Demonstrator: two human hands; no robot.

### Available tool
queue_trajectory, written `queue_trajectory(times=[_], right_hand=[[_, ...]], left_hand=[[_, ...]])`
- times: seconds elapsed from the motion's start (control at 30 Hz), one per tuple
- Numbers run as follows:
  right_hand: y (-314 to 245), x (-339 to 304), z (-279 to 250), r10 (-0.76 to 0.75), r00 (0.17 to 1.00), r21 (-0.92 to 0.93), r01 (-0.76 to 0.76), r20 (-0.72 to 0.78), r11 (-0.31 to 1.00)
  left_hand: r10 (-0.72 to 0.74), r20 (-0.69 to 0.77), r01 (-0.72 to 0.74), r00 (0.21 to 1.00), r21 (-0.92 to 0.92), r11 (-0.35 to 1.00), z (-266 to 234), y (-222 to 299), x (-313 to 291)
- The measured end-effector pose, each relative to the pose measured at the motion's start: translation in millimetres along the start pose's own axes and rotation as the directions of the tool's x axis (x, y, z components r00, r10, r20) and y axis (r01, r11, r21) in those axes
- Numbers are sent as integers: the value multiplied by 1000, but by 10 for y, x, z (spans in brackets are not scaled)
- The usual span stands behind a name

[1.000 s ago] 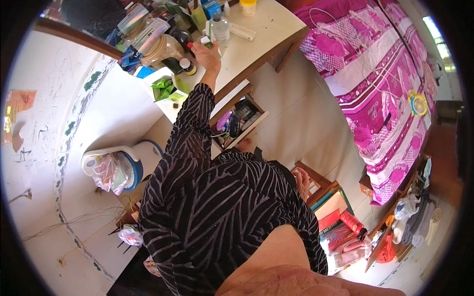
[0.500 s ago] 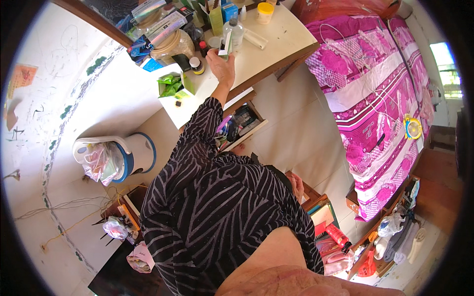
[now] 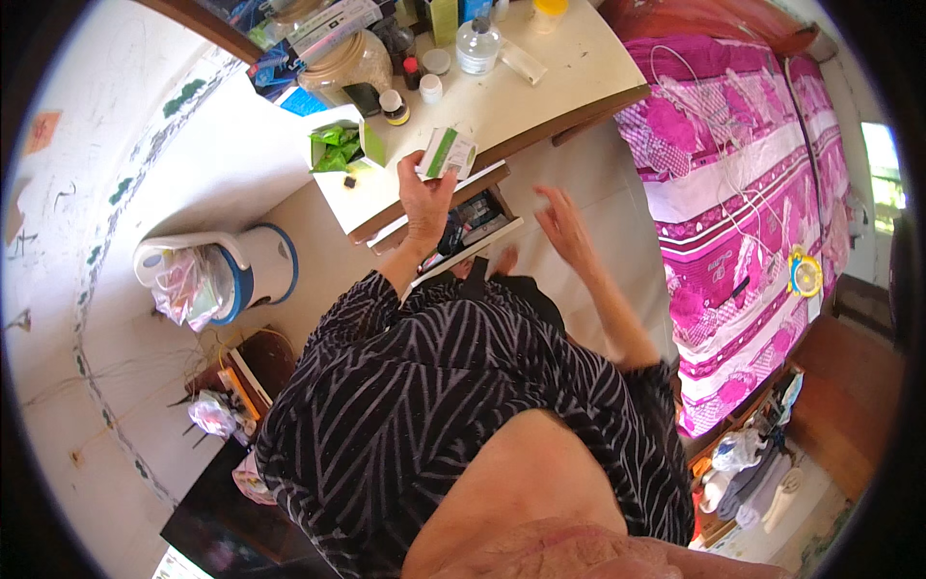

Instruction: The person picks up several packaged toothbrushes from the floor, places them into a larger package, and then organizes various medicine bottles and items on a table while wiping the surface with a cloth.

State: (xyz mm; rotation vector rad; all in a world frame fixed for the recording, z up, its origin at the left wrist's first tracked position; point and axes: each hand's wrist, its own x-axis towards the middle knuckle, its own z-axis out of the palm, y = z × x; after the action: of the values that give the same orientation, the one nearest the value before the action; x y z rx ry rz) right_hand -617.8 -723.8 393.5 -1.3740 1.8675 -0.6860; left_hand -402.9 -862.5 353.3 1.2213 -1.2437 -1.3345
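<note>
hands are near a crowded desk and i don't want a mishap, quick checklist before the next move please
1. Left hand grip on the white-and-green carton: ok, pinched between thumb and fingers.
2. Right hand free: ok, nothing visible in it, fingers open.
3. Desk drawer shut: not ok, pulled open.
4. Clear bottle upright: ok, standing on the desk.
5. Carton's contents checked: cannot tell, inside hidden.
</note>
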Motion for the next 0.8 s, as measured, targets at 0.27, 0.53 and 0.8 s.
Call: queue_trajectory(times=[0.27,0.53,0.8], right_hand=[[-299,2363,295,-540,808,-240,587,237,773],[-255,3391,858,-503,812,-387,584,297,713],[-252,3215,796,-522,804,-433,594,285,678]], left_hand=[[-89,-187,98,978,39,994,-170,456,-311],[-181,-351,230,919,102,968,97,522,-622],[-80,-491,137,867,81,987,210,476,-628]])
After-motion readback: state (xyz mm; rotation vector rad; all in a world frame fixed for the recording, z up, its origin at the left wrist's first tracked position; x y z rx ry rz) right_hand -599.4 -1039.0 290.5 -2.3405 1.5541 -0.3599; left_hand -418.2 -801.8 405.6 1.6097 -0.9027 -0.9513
